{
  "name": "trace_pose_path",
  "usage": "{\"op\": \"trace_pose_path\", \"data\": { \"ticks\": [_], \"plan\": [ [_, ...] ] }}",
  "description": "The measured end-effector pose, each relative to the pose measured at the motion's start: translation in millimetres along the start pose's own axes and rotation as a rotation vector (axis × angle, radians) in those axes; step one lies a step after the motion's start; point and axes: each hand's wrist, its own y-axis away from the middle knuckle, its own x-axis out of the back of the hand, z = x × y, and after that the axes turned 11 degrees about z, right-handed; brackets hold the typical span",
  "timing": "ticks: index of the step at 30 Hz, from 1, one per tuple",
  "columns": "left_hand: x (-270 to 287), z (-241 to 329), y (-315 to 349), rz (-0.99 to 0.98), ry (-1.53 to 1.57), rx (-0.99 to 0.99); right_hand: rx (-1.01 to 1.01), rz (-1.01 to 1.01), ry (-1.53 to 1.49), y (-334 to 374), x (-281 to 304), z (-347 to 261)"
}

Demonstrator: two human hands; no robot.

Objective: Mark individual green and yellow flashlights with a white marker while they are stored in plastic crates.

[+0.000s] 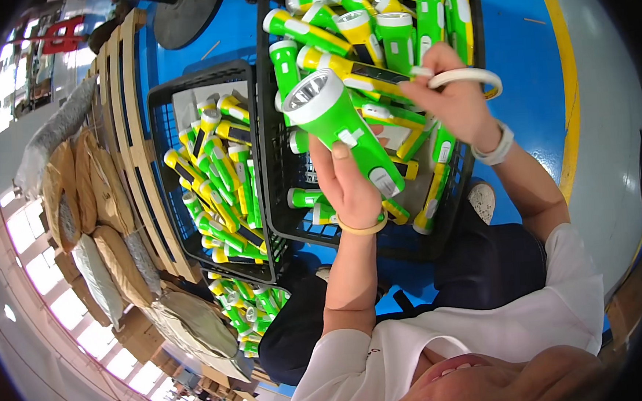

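My left hand (351, 187) is closed around the body of a green flashlight (342, 122) with a white head. Its lens end points up and to the left, above the large crate, and a white switch shows on its side. To the right, my right hand (456, 108) is closed, fingertips pinched, with a white ring-shaped band (484, 75) in it; whether this is tape or a strap I cannot tell. Beneath both hands lie several green-and-white and yellow flashlights (399, 38), some with dark panels, in the large black crate (269, 159).
A smaller black crate (155, 111) of flashlights stands at left, with another pile of flashlights (243, 308) nearer me. Beyond it are a wooden pallet (137, 131) and brown sacks (103, 184). A yellow line (569, 82) crosses the floor at right.
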Motion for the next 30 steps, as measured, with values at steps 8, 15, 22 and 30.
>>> {"op": "trace_pose_path", "data": {
  "ticks": [8, 15, 22, 30],
  "plan": [
    [89, 25, 21, -0.044, 0.064, 0.096, -0.204, -0.254, -0.433, 73, -85, -46],
    [117, 17, 33, -0.009, -0.168, -0.175, -0.061, -0.256, -0.232, 115, -117, -31],
    [207, 48, -40, 0.194, -0.326, -0.102, -0.491, -0.229, -0.452, 106, -106, 22],
    [380, 73, -120, 0.517, -2.025, -0.551, 0.502, -0.194, 0.625, 75, -87, 19]
  ]
}}
